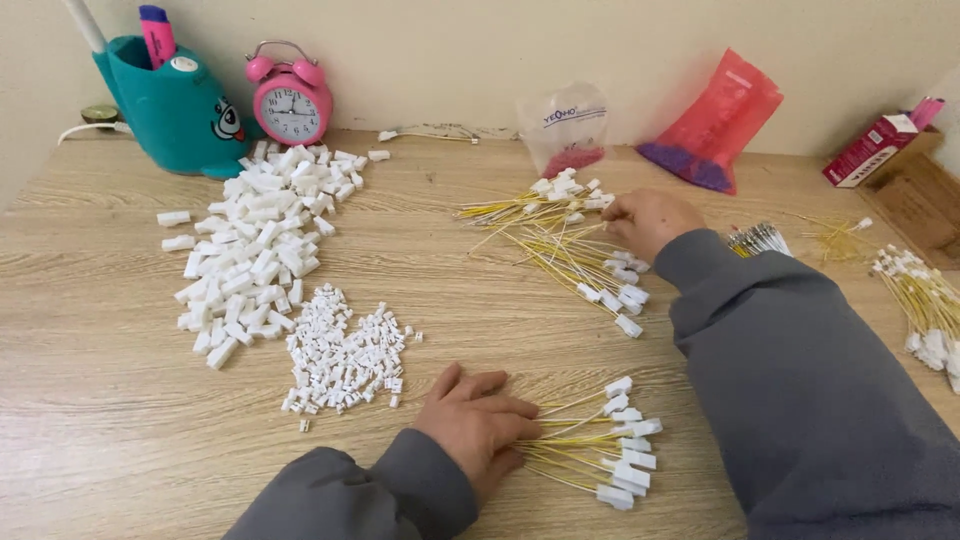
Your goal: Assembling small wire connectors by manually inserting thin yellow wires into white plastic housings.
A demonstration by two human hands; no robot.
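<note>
Covering yellow wire ends (575,450), left hand (475,425); right hand (645,218) fingertips hidden

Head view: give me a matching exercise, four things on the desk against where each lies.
Things:
1. alarm clock
2. red bag
3. left hand
4. right hand

Places:
A. on the far bundle of yellow wires
B. back right, against the wall
C. on the near wire bundle
D. beside the teal holder

Pairs: 1-D, 2-B, 3-C, 4-A
</note>
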